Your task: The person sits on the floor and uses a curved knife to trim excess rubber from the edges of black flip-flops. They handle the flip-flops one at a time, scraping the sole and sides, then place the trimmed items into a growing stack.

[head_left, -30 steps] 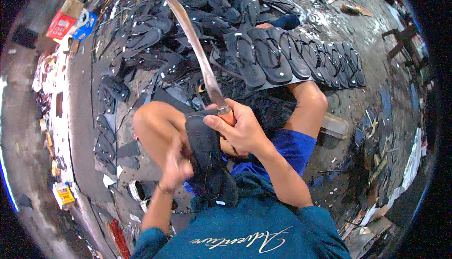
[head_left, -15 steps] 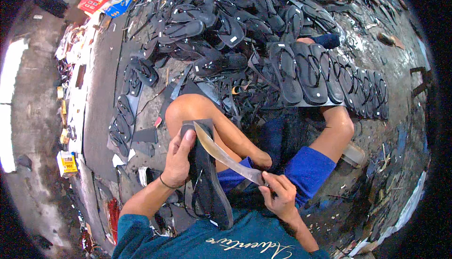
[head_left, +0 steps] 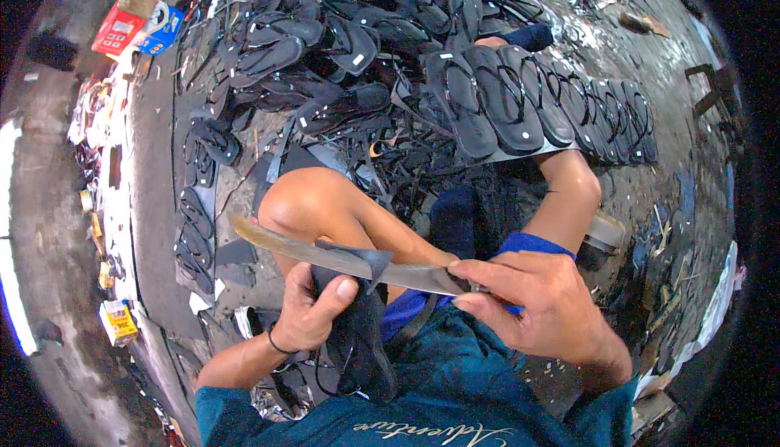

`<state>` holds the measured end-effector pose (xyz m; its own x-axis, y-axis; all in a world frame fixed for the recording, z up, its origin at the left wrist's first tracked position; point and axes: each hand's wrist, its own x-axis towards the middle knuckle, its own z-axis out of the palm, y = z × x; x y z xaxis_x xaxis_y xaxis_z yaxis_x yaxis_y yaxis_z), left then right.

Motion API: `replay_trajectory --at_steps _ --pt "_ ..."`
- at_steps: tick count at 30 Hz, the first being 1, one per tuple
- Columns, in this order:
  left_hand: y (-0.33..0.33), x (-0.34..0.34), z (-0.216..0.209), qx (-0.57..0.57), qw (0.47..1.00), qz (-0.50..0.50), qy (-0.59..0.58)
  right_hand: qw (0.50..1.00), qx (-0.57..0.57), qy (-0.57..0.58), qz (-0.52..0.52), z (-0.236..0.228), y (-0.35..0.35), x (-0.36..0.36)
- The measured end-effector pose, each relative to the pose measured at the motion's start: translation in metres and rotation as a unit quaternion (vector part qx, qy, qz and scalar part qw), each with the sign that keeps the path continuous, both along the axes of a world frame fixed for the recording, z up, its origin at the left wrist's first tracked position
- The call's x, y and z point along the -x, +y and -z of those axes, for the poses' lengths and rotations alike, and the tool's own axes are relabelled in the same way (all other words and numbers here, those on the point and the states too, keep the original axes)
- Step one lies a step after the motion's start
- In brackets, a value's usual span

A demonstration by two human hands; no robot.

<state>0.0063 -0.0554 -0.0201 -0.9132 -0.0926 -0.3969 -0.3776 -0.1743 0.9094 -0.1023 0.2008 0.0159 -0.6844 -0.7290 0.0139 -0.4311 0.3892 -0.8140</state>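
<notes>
My right hand (head_left: 540, 302) grips a knife (head_left: 337, 261), my left hand (head_left: 313, 309) a sandal (head_left: 366, 333); its twelve-o'clock flap (head_left: 377, 263) looks part-cut, not yet off.

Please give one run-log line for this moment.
left hand: holds black sandal; right hand: holds curved knife; blade: across sandal's far end; ahead: row of sandals

Teal shirt (head_left: 455, 386) with pale script (head_left: 431, 431), blue shorts (head_left: 532, 244), thin dark wristband (head_left: 279, 343).
</notes>
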Motion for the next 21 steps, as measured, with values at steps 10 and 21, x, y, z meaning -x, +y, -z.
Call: replay_trajectory --at_steps 10,21 --pt "0.016 0.016 -0.022 0.112 0.984 0.138 0.018 0.971 0.011 -0.102 -0.214 -0.011 -0.046 0.061" --pt "0.037 -0.033 0.003 -0.191 0.966 0.171 0.036 0.849 0.308 -0.428 0.024 0.060 -0.026 -0.015"
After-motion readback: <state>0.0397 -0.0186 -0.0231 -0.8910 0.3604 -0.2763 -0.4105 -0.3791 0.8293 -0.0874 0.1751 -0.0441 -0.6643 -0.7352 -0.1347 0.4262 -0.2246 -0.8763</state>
